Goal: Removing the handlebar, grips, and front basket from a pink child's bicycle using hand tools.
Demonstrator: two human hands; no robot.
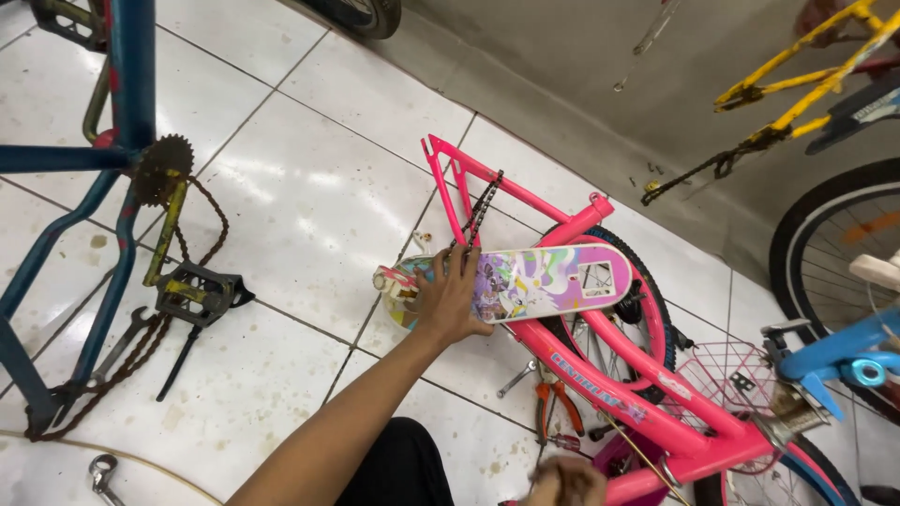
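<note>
I looked down on a floor of large white glossy tiles (309,197), smudged and stained in places, which met a grey concrete strip (562,84) along the far side. Taking the pink bicycle frame (600,361) as my landmark, far to its left stood a blue bicycle frame (122,122) with a rusty chainring (161,169), a brown chain (202,234) drooping from it and a black pedal (199,292) resting on the tiles. A spanner (120,345) lay below that pedal, and another small tool (101,471) sat near the bottom left corner. My left hand (448,302) reached out from the lower middle and lay flat, fingers spread and loosely bent, on the left end of the colourful chain guard (525,281) that sat along the top of the pink frame; it pressed on the guard rather than closing round it. A black chain (478,211) ran up from just above my fingers along the pink rear fork. Below the pink frame, red-handled pliers (558,412) lay on the tiles beside a small metal spanner (517,378). My right hand (565,481) was at the bottom edge, blurred, just under the pink frame, and I could not tell whether it was closed or what it held. To the right of the pink frame were a pink wire basket (727,375), a light blue bicycle (844,351) and, above it, a yellow frame (806,66).
</note>
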